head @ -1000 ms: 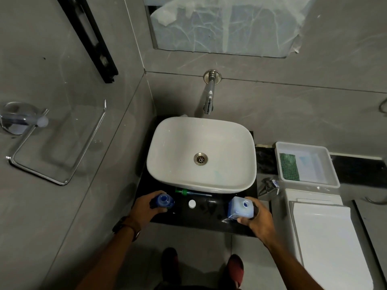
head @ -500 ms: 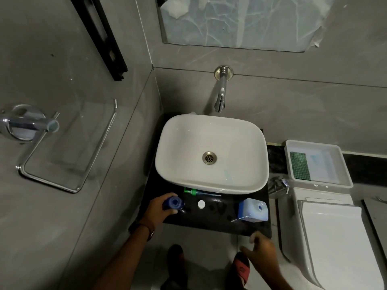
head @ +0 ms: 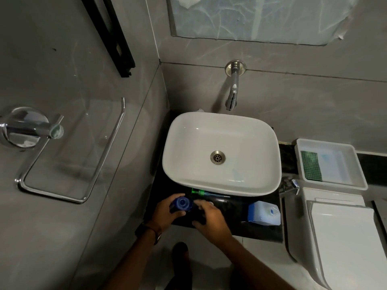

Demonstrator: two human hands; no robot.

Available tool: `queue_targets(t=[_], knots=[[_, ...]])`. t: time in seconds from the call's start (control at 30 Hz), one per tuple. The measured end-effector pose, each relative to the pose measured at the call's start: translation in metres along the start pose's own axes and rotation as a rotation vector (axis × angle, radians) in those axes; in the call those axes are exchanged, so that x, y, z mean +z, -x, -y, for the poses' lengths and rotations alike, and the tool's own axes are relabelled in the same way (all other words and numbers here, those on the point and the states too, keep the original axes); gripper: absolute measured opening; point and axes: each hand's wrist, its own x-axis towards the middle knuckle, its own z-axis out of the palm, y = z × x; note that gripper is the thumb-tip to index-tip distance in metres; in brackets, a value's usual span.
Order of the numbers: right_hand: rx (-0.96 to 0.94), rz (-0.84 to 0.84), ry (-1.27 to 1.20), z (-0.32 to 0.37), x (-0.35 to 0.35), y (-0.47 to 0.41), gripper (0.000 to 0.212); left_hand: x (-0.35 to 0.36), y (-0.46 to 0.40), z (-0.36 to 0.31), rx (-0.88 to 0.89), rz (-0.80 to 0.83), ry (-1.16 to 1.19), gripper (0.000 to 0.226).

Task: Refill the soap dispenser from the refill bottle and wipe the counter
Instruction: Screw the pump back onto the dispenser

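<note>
My left hand (head: 164, 213) grips a dark blue soap dispenser bottle (head: 181, 204) that stands with its neck uncovered on the black counter (head: 240, 230), left of centre. My right hand (head: 210, 220) hovers just right of it, fingers stretched forward over a small white cap (head: 211, 203) that is mostly hidden, thumb apart. A green pump head with its tube (head: 201, 192) lies against the basin's front. The pale blue refill bottle (head: 264, 213) stands alone at the counter's right end.
A white basin (head: 222, 178) fills most of the counter under a wall tap (head: 232, 97). To the right a white tray (head: 333, 185) holds a green cloth (head: 312, 166), above a toilet (head: 345, 237). A chrome towel ring (head: 71, 197) hangs on the left wall.
My right hand let go of the refill bottle, dropped back, then swung left to the middle of the counter by the white cap. My left hand kept its hold on the blue bottle.
</note>
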Motion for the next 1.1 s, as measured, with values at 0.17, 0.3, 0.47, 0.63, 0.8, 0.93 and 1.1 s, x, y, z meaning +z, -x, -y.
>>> queue_targets(t=[0.17,0.3,0.47,0.63,0.8,0.93,1.1], knots=[[0.001,-0.016,-0.057,0.021,0.016,-0.035,0.072,0.002,0.001,0.006,0.013,-0.034,0.018,0.053],[0.009,-0.021,-0.061,0.015,0.024,-0.043,0.067,0.003,-0.001,0.008,0.022,-0.034,-0.149,0.053],[-0.002,-0.038,-0.065,0.009,0.027,-0.045,0.051,0.004,-0.004,0.01,0.02,-0.053,-0.222,0.057],[-0.02,-0.054,-0.089,0.006,0.027,-0.039,0.048,0.006,-0.003,0.019,-0.022,-0.139,-0.031,0.057],[-0.043,-0.126,-0.106,0.0,0.012,-0.019,0.05,0.007,-0.007,0.004,0.003,-0.298,-0.162,0.042],[-0.035,-0.18,-0.109,-0.014,-0.008,0.004,0.051,0.022,-0.02,-0.007,0.244,-0.162,-0.5,0.031],[-0.01,-0.241,-0.122,-0.033,-0.03,0.032,0.051,0.052,-0.039,-0.002,0.332,-0.082,-0.71,0.041]])
